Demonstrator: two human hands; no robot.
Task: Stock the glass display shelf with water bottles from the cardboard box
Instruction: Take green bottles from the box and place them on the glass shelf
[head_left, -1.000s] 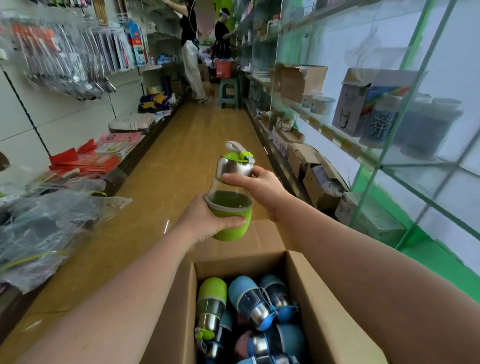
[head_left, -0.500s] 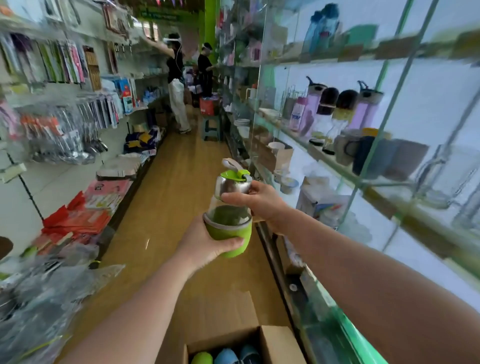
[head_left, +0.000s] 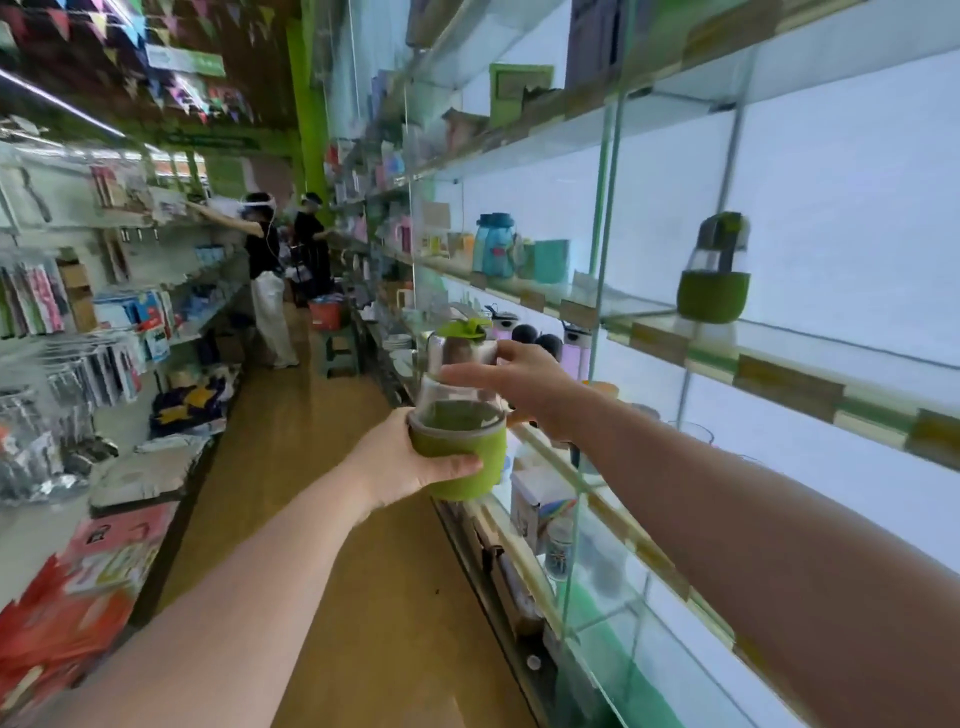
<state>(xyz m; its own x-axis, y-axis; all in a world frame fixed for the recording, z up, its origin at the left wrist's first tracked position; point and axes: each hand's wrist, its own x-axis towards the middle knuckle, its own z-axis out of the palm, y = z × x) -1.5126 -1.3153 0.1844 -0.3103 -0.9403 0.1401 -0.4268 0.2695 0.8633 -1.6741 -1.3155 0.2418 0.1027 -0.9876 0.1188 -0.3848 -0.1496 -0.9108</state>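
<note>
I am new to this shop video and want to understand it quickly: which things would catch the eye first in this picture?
First, the green water bottle at the centre, held upright by both hands: the left hand grips its green base, and the right hand holds its upper part. Next, a matching bottle stands alone on the glass shelf at the right.

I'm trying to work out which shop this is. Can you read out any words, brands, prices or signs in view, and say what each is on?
No text here can be read.
Green hanging sign near the ceiling: pale marks, too blurred.
Shelf-edge price tags on the glass display shelf: blurred blank.
Packets on the left wall racks: print smeared.
Held green water bottle, left hand, right hand: no lettering visible.
</note>
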